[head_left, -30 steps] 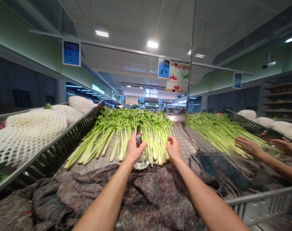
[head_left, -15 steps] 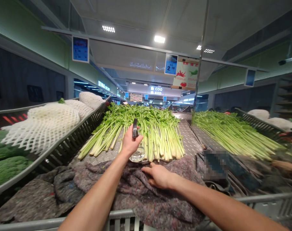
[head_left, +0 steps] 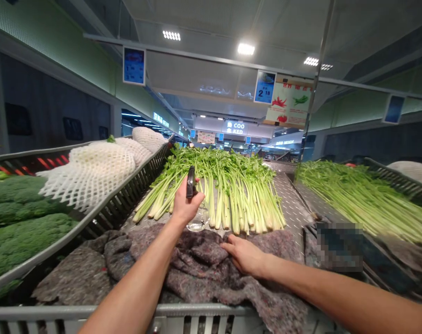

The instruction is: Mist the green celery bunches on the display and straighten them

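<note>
My left hand (head_left: 186, 202) is closed around a spray bottle, its black trigger head (head_left: 190, 182) standing up above my fist and its clear body (head_left: 198, 220) partly hidden behind my wrist. The bottle is over the near ends of the celery (head_left: 245, 199), which lies in a spread row with stalk ends toward me and leaves at the back. My right hand (head_left: 245, 255) has its fingers closed on the upper edge of a grey-brown felt blanket (head_left: 200, 273). This blanket lies bunched along the front, just below the stalk ends.
To the left, a black slatted crate wall (head_left: 123, 185) separates broccoli (head_left: 26, 232) and vegetables in white foam nets (head_left: 95, 169). A grey rim (head_left: 193, 310) runs along the front. A mirror (head_left: 357, 199) at right reflects the celery. Price signs (head_left: 265, 87) hang overhead.
The view has swung left, so the display sits further right. My left hand with the spray bottle has shifted left relative to the celery. The blanket's folds near my right hand have changed shape.
</note>
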### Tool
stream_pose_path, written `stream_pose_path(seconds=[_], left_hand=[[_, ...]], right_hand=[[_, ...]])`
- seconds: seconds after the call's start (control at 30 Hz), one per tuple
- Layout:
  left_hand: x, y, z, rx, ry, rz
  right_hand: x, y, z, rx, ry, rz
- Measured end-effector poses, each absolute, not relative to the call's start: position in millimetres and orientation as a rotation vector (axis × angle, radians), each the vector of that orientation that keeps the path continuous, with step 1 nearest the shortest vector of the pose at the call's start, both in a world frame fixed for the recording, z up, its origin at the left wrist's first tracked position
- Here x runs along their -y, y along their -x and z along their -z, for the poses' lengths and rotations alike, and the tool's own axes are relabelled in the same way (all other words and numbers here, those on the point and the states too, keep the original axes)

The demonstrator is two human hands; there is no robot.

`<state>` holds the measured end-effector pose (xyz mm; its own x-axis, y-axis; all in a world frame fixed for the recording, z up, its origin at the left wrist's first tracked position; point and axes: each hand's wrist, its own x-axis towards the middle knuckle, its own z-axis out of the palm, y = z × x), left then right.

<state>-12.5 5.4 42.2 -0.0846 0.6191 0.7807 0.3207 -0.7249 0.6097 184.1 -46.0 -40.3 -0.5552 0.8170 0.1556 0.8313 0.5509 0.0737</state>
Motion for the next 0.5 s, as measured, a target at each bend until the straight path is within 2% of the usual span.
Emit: stream_pose_path(seconds=[0.1, 0.2, 0.3, 0.4, 0.5], left_hand=[[-6.6, 23.6, -44.4, -1.016, -1.978, -1.889], [-7.0, 31.4, -46.7, -1.021, -1.947, -1.941], [-4.8, 32.7, -50.0, -1.007, -1.918, -1.995], [-2.5, 30.9, -52.1, -0.976, -1.877, -2.049], [-1.9, 30.5, -50.8, -0.969, -1.864, -2.066]], right_hand=[[76.6, -207.6, 35.9, 2.774, 1.420, -0.143], [89.4, -208.7, 31.6, 2.711, 1.486, -0.307], [80.3, -192.7, 34.9, 2.778, 1.361, -0.182], [54.1, -171.9, 42.2, 2.912, 1.225, 0.107], [25.4, -154.8, 41.6, 2.730, 1.389, 0.328]])
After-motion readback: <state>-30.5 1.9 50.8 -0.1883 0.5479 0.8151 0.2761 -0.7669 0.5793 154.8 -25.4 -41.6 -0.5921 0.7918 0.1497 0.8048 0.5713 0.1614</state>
